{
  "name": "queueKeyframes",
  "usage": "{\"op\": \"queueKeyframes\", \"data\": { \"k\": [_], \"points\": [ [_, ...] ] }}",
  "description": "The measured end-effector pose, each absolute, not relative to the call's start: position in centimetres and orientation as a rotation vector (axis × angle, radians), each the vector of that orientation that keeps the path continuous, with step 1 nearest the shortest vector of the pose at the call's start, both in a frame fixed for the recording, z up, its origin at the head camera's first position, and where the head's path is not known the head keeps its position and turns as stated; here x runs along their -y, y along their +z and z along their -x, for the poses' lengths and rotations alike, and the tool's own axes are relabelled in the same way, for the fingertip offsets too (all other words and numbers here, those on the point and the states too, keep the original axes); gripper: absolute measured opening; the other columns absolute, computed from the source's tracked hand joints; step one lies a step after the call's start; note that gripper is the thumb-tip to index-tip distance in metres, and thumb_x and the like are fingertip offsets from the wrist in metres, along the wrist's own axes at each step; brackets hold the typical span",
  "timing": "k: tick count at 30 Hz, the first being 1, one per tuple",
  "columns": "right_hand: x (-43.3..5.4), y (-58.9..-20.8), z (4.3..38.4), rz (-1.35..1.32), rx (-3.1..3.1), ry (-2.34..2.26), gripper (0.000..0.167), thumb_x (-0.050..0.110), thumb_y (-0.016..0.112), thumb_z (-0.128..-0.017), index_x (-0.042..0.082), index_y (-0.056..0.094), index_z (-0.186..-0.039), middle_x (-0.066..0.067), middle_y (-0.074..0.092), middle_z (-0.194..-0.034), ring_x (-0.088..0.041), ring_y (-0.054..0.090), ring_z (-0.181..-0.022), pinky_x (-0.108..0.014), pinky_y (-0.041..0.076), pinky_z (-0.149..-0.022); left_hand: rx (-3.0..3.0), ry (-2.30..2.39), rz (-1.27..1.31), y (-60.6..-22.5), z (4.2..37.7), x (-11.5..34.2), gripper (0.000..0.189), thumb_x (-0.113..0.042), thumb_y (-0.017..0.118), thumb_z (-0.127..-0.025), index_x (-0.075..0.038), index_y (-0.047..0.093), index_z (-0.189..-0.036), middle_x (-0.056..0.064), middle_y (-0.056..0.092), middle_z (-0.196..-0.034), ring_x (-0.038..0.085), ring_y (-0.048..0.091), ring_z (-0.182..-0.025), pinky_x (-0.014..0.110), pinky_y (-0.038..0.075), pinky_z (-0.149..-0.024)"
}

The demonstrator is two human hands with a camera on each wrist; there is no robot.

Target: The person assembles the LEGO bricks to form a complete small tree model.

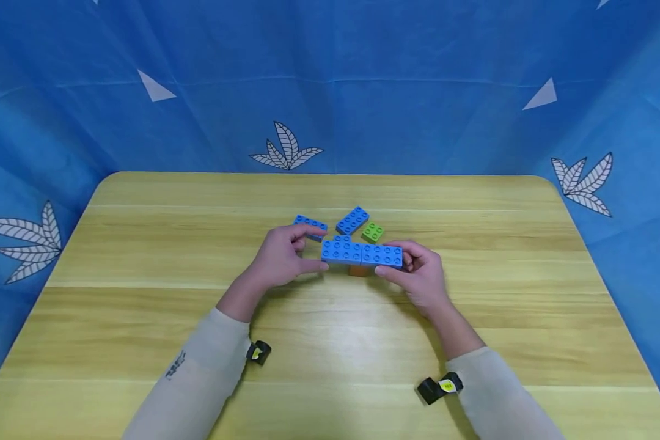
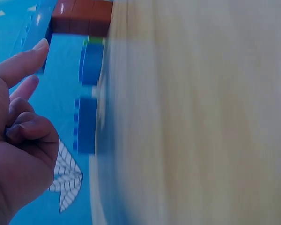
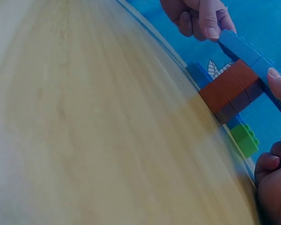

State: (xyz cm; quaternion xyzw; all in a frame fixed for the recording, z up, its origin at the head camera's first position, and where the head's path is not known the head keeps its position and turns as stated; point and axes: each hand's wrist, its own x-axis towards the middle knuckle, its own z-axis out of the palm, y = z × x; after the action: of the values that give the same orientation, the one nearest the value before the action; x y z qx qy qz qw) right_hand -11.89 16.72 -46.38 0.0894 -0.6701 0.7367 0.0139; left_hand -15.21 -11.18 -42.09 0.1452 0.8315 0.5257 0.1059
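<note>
Well inside table edges [image 1: 330, 176]: hands [image 1: 286, 256] [image 1: 422, 276], bricks [image 1: 363, 252]

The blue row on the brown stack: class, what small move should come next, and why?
Probably press down gently at the middle of the blue row, over the brown stack. Both ends overhang the stack, with the left hand and right hand beside them. Whether the row is fully seated cannot be seen, so pressing seems sensible.
</note>
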Motion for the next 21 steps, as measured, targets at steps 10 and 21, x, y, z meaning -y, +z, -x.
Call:
{"op": "queueKeyframes", "data": {
  "k": [10, 21],
  "points": [
    [-16.5, -46.5, 12.0, -0.279, 2.097, 2.282, 0.034, -0.01, 0.079, -0.08, -0.009, 0.068, -0.112, -0.005, 0.045, -0.075, -0.015, 0.049, -0.073, -0.02, 0.032, -0.056, -2.519, 1.571, -0.286, -42.4, 17.3, 13.6, 0.056, -0.009, 0.087, -0.078, -0.008, 0.065, -0.129, 0.002, 0.028, -0.066, 0.02, 0.03, -0.057, 0.036, 0.029, -0.058],
    [-16.7, -46.4, 12.3, -0.314, 2.116, 2.322, 0.035, -0.015, 0.077, -0.079, -0.012, 0.066, -0.113, -0.006, 0.044, -0.074, -0.015, 0.047, -0.073, -0.02, 0.033, -0.057, -2.608, 1.367, -0.153, -43.9, 19.3, 14.4, 0.067, -0.014, 0.084, -0.083, -0.011, 0.054, -0.142, 0.003, 0.039, -0.069, 0.021, 0.038, -0.063, 0.037, 0.038, -0.069]
  ]
}}
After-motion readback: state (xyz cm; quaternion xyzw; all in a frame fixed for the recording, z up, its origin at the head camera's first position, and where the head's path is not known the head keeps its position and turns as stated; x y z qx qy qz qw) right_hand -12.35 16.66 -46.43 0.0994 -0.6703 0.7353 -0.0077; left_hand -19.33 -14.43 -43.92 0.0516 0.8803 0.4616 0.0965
